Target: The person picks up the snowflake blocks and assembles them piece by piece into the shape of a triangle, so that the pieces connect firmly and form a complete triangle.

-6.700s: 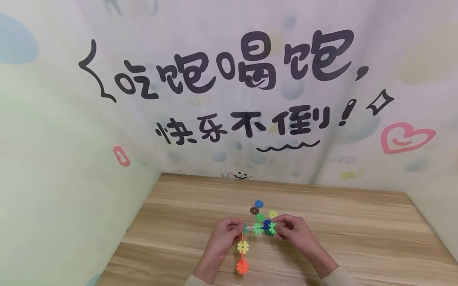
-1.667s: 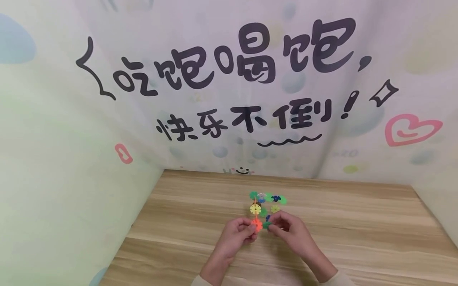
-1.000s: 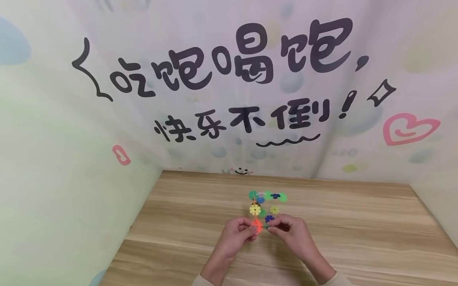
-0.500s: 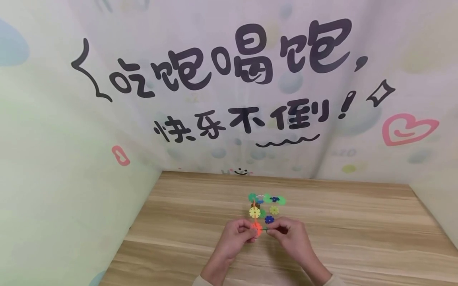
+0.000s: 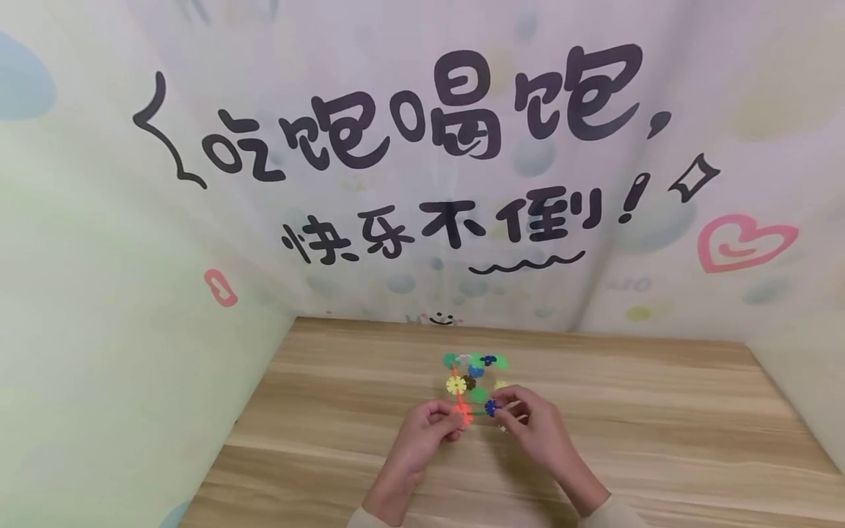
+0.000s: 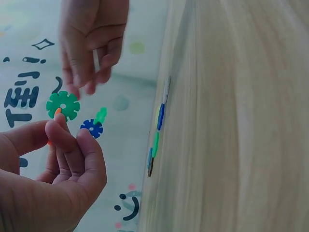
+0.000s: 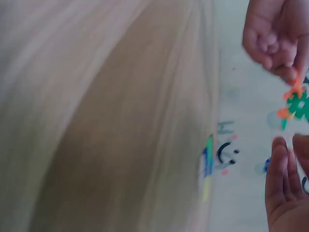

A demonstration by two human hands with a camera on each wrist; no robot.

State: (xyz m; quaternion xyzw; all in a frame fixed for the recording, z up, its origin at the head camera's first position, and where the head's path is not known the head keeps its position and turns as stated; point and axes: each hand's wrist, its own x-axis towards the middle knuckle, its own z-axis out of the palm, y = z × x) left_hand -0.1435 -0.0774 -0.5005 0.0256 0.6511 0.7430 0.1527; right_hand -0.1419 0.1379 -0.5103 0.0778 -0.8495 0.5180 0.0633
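In the head view my left hand (image 5: pixel 422 436) pinches an orange notched disc (image 5: pixel 465 415), one end of a bent chain of interlocking discs. A yellow disc (image 5: pixel 455 385) follows, then a teal disc (image 5: pixel 451 360) at the corner and light green and dark blue ones along the far side. A green disc (image 6: pixel 63 106), seen edge-on from the head, is joined to the orange one. My right hand (image 5: pixel 538 425) is just right of it; the right wrist view shows its thumb and fingers apart, holding nothing visible.
Loose discs lie flat on the wooden table (image 5: pixel 330 411): dark blue (image 5: pixel 491 408), white (image 5: pixel 503 429), brown (image 5: pixel 469 383), blue (image 5: pixel 476 371), green (image 5: pixel 478 395) and a partly hidden yellow. A printed curtain (image 5: pixel 370 286) closes the back.
First both hands held the chain's far part. Later the left hand took the orange end disc and the right hand brought a green disc to it. Now the right fingers have let go of the green disc.
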